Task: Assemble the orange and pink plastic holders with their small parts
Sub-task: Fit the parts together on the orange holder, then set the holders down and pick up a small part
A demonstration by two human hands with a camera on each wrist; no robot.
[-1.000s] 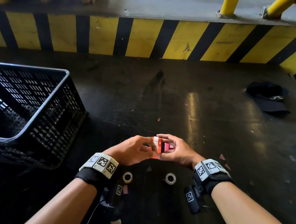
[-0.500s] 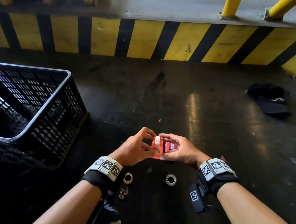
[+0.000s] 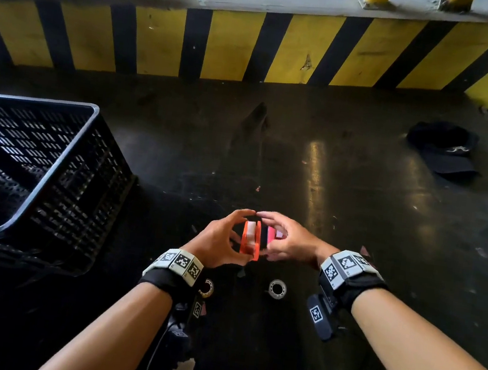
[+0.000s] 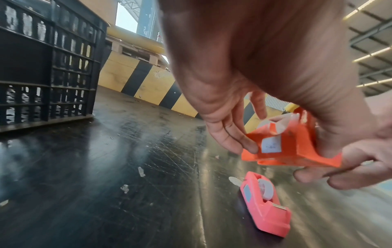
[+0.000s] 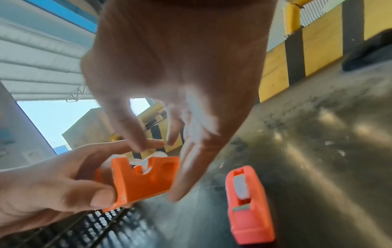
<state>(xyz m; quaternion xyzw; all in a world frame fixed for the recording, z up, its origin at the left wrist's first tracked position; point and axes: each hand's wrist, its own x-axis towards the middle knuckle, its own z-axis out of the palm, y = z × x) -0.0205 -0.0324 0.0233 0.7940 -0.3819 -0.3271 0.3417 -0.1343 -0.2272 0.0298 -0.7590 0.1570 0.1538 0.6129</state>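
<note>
My left hand (image 3: 243,226) grips the orange holder (image 3: 250,243) by its sides, above the dark table. A white roll (image 5: 146,165) sits in the holder's top slot. My right hand (image 3: 264,232) hovers beside and over it with loosely spread fingers. Its thumb tip (image 5: 137,144) meets my left index finger above the roll and grips nothing. The pink holder (image 4: 265,206), with a white roll of its own in it, lies on the table under my right hand. In the right wrist view the pink holder (image 5: 248,204) looks orange-red.
A black slatted crate (image 3: 36,173) stands at the left. Two small tape rings (image 3: 277,288) (image 3: 207,287) lie on the table near my wrists. A black cap (image 3: 446,149) lies far right. A yellow-and-black striped kerb (image 3: 254,49) closes the back.
My right hand has let go of the pink holder, which now lies on the table. Its fingers have opened over the orange holder. My left hand still holds the orange holder.
</note>
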